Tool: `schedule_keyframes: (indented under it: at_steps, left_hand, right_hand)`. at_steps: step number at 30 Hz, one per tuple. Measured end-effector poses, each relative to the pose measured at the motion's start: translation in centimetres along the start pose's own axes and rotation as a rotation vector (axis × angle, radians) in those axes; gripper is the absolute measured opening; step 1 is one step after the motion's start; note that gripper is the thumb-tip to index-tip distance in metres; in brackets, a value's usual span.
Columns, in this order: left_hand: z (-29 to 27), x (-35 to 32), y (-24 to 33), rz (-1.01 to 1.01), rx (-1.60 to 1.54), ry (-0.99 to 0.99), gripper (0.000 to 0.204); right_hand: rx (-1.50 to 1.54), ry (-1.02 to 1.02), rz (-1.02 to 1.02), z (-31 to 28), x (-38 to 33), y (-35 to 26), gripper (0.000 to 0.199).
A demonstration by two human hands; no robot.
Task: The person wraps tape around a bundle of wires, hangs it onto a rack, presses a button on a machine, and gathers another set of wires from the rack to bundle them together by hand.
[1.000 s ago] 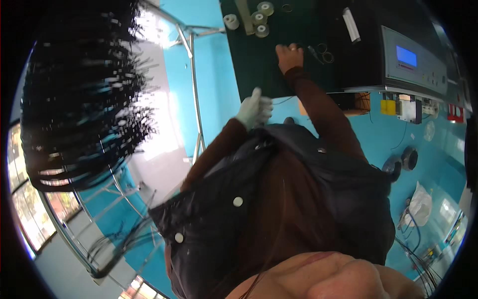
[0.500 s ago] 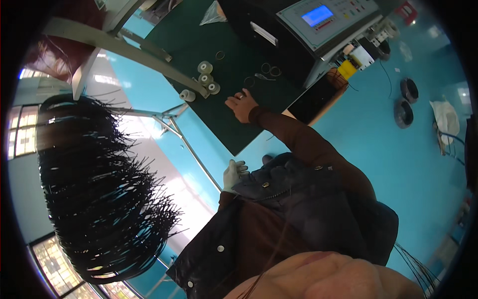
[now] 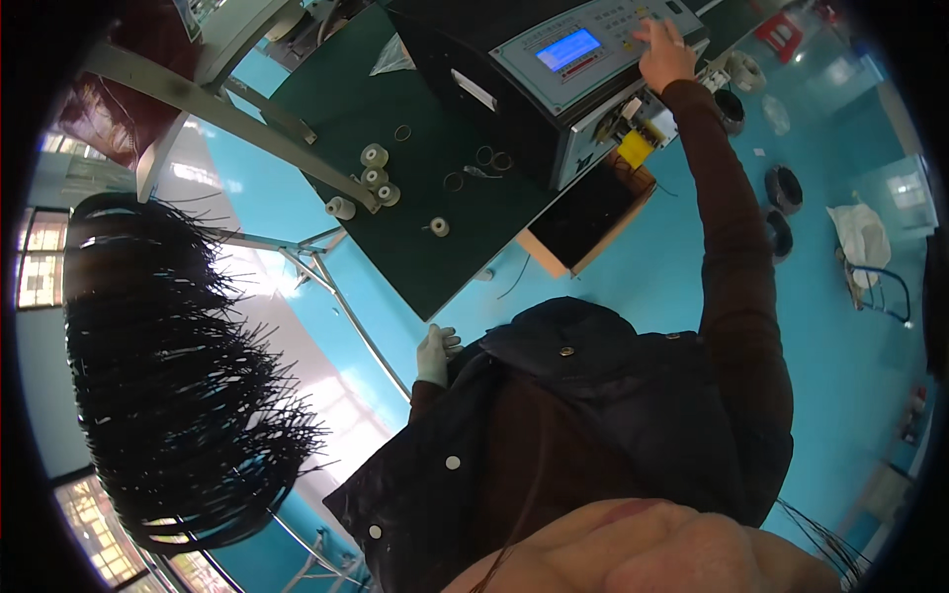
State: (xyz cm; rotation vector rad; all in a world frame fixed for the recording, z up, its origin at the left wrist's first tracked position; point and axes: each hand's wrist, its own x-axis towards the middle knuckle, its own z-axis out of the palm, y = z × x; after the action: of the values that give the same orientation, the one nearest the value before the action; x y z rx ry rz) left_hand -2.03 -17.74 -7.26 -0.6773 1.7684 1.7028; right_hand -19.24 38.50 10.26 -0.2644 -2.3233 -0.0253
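The bare right hand [image 3: 666, 63] has left the dark green, flat-topped table [image 3: 395, 252] for the pale grey rectangular control panel [image 3: 615, 44], and a small white cylindrical spool [image 3: 440, 227] now shows where it was. The table spreads below and left of the right fingers; far left of both hands' fingers hangs a thick bundle of glossy black wires [image 3: 183, 395]. The black boxy machine [image 3: 514, 128] bearing the panel stands directly under and left of the right fingers, with an open brown cardboard box [image 3: 546, 255] below them. The right fingers are spread apart over the keys; whether they press, I cannot tell. The white-gloved left hand [image 3: 435, 356] has its fingers curled together, just beyond the table corner. Left of the right fingers glows the blue rectangular screen [image 3: 568, 51]; farther below-left lie thin wire rings [image 3: 484, 155].
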Motion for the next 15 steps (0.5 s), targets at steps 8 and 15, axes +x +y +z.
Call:
schedule_keyframes:
  at_steps: [8, 15]
  left_hand:
    - [9.1, -0.8, -2.2, 0.053, -0.020, 0.041, 0.047]
    - [13.1, -2.1, -5.7, 0.097, -0.051, 0.156, 0.041]
  right_hand:
    - [0.692, -0.327, 0.019, 1.6, 0.0, 4.8, 0.034]
    - [0.227, -0.231, -0.103, 2.0, 0.5, 3.9, 0.037]
